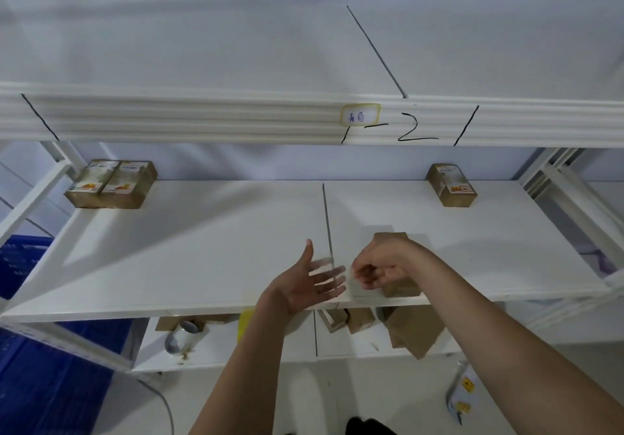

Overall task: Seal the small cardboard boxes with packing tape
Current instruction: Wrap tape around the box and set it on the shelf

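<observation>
Stockroom: labelled shelving [304, 120], taped boxes [111, 183]

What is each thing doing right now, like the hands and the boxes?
left hand: open, fingers spread, palm up, over the shelf.
right hand: fingers curled; pinching clear tape, it seems.
box under right hand: on the shelf, partly hidden.
two labelled boxes: side by side, back left.
single labelled box: back right.
tape roll: lying on lower shelf.

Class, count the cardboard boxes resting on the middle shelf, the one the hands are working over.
3. A wide labelled box sits back left, possibly two side by side. Another labelled box sits back right. A plain box lies under the right hand, largely hidden.
</observation>
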A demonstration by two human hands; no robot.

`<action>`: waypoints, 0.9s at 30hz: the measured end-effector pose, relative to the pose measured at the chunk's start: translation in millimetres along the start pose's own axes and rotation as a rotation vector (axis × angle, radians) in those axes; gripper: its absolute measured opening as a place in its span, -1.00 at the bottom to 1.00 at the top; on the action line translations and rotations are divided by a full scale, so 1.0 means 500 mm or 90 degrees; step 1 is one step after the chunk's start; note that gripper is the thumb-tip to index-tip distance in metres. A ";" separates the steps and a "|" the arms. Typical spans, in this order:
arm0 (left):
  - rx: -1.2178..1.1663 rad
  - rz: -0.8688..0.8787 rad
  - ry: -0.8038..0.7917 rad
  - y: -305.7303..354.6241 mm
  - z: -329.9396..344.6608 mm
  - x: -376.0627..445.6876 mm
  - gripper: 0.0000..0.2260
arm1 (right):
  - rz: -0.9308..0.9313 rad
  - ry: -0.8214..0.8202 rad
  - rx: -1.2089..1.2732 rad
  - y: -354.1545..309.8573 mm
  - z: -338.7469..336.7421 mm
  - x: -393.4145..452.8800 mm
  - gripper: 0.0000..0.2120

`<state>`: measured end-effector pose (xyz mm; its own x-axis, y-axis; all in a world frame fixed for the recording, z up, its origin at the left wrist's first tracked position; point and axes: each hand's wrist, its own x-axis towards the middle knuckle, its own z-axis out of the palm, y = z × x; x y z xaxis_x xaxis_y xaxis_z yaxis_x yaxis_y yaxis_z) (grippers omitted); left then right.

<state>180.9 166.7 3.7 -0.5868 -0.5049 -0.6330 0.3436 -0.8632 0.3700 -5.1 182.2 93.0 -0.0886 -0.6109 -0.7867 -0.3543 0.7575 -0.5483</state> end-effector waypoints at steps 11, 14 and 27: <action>0.122 0.186 0.135 -0.049 0.090 0.057 -0.79 | -0.022 0.002 -0.092 0.061 -0.132 0.010 -0.78; 0.080 0.229 0.157 -0.062 0.134 0.072 -0.83 | -0.043 0.008 -0.105 0.081 -0.186 0.005 -0.83; 0.204 0.316 0.290 -0.095 0.261 0.143 -0.89 | -0.106 0.016 -0.004 0.145 -0.386 0.071 -0.74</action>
<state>26.9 171.7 29.7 -0.0325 -0.8450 -0.5337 0.2170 -0.5272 0.8216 -213.6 170.8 80.2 -0.0519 -0.7332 -0.6781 -0.3718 0.6444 -0.6683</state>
